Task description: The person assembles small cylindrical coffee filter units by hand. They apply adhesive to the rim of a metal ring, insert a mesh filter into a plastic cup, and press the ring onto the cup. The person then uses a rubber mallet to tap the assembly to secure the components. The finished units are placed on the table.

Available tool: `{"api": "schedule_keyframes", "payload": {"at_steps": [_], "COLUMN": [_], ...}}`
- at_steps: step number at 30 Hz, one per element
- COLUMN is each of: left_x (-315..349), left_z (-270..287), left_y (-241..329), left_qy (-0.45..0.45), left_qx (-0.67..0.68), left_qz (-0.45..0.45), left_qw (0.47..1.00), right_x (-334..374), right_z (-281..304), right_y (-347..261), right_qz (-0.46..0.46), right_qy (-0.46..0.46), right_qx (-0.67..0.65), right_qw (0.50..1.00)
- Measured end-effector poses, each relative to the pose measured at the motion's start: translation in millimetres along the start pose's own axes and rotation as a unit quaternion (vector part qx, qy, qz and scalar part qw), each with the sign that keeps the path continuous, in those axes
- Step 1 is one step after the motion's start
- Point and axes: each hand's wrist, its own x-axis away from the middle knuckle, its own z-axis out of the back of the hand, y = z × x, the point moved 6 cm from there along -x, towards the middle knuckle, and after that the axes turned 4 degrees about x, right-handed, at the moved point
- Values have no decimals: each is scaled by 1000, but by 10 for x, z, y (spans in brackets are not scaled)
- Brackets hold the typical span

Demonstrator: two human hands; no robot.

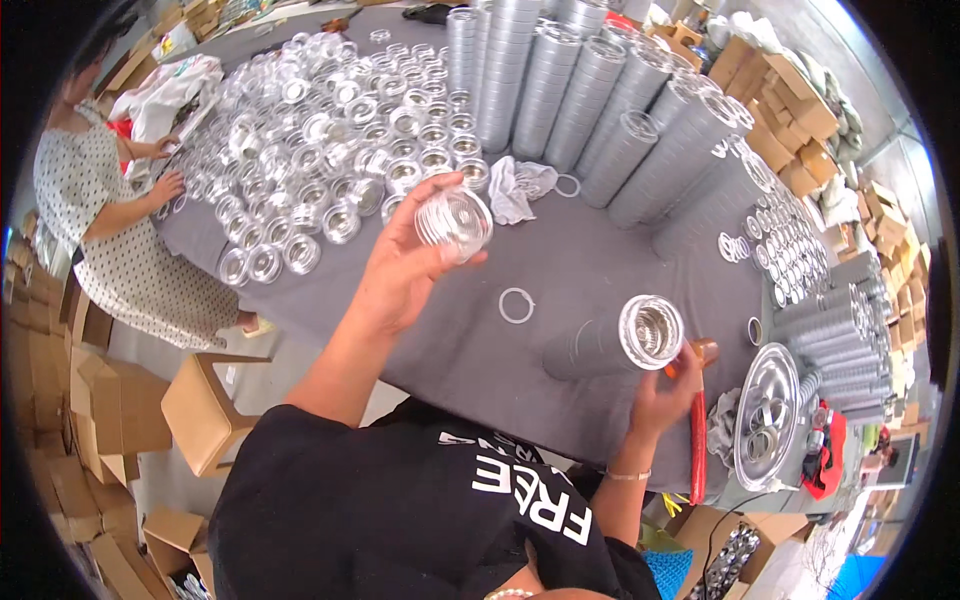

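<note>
My left hand (405, 255) holds up a clear ribbed cup-shaped piece (455, 222), fingers wrapped round its side. Lower right, a stack of grey ring-shaped pieces (585, 350) stands on the table, topped by a shiny silver rim (655, 330) with a clear ribbed inside. My right hand (668, 395) is curled against the near right side of that rim, thumb and fingers touching its edge. Just behind those fingers lies an orange-brown object (705, 350), partly hidden. A thin pale ring (516, 305) lies flat between my hands.
Many clear cups (330, 130) cover the far left of the grey-clothed table (450, 340). Tall grey stacks (560, 90) stand at the back. A white cloth (520, 190) lies before them. To the right are a silver tray (765, 415) and a red strip (698, 450). Another person (120, 200) works at left.
</note>
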Motion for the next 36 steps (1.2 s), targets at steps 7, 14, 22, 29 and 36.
{"api": "schedule_keyframes", "payload": {"at_steps": [7, 14, 22, 29, 36], "left_x": [784, 1121, 1141, 1474, 1543], "left_z": [-89, -291, -63, -59, -27], "left_y": [-220, -601, -802, -999, -1159], "left_qy": [-108, -122, -133, 72, -63], "left_qx": [-222, -517, -404, -214, -208], "left_qz": [11, -89, -33, 140, 164], "left_qw": [969, 842, 904, 964, 962], "right_x": [552, 1136, 1231, 1601, 1470], "right_z": [-318, -1070, -1157, -1208, -667], "right_y": [-1500, -1231, -1203, -891, -1383], "right_qz": [86, -362, -412, -401, -380], "right_qy": [-263, -352, -394, -373, -491], "right_qx": [-266, -521, -465, -402, -366], "right_qw": [923, 688, 677, 733, 693]}}
